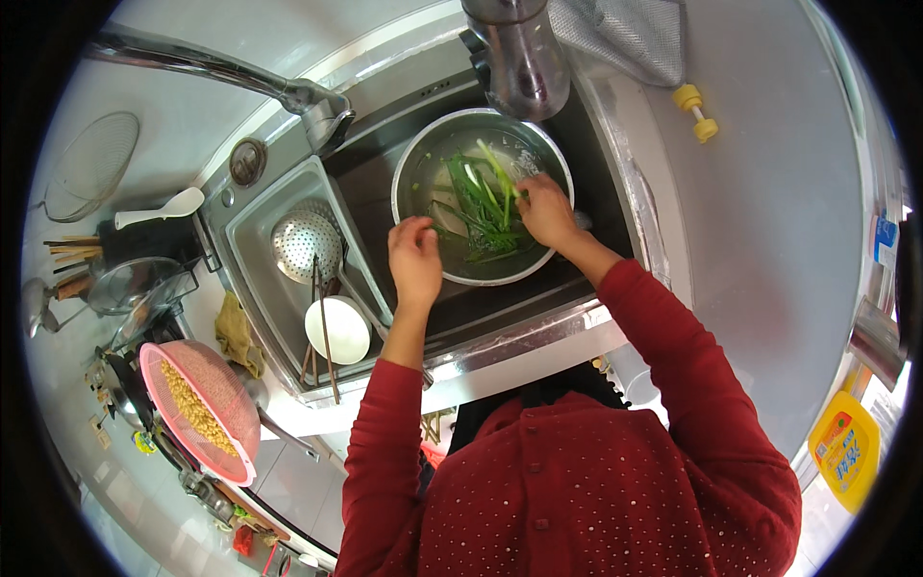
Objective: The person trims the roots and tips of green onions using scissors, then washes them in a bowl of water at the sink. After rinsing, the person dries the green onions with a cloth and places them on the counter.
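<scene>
A round metal basin with water stands in the dark sink. Green onions, with green leaves and pale stems, lie in its water, and small green bits float near them. My right hand is at the basin's right side, its fingers closed on a green onion stalk. At the left rim is my left hand, fingers bent; a thin green leaf reaches up to its fingertips, and whether they pinch it cannot be made out.
The smaller left basin holds a perforated metal skimmer, chopsticks and a white bowl. A pink colander with yellow beans stands left. A faucet and a metallic cylindrical fixture overhang the sink. A grey cloth lies behind right.
</scene>
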Action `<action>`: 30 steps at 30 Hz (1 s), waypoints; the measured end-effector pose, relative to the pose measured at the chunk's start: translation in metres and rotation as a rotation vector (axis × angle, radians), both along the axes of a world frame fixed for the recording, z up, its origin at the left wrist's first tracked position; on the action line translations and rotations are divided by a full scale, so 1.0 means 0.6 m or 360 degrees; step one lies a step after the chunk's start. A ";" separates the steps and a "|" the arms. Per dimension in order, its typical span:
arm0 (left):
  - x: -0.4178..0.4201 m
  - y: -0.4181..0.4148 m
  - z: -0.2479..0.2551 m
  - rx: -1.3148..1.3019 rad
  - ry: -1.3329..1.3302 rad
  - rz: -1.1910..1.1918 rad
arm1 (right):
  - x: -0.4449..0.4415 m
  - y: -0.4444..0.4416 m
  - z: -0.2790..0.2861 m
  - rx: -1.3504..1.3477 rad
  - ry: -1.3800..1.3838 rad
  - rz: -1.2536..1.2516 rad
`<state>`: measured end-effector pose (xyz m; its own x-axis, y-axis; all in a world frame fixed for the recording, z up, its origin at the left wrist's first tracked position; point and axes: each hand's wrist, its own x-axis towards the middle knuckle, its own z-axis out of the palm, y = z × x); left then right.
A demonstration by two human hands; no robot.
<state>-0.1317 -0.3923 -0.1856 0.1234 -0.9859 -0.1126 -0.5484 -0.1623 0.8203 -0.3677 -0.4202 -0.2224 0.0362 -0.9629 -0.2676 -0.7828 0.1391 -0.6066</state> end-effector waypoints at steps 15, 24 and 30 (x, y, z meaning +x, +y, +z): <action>-0.004 0.079 0.049 0.0279 -0.0396 -0.0506 | 0.064 0.009 -0.057 0.0332 0.0138 0.0081; -0.005 0.081 0.062 0.0400 -0.0259 -0.0438 | 0.002 -0.033 -0.030 0.0553 -0.0362 0.0293; -0.005 0.091 0.049 0.0245 -0.0364 -0.0538 | 0.074 -0.067 -0.064 0.0296 -0.0028 -0.0103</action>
<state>-0.1347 -0.3379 -0.1562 -0.1647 -0.9490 -0.2688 -0.7566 -0.0533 0.6517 -0.3233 -0.4605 -0.2609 -0.0178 -0.8973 -0.4411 -0.7581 0.2998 -0.5791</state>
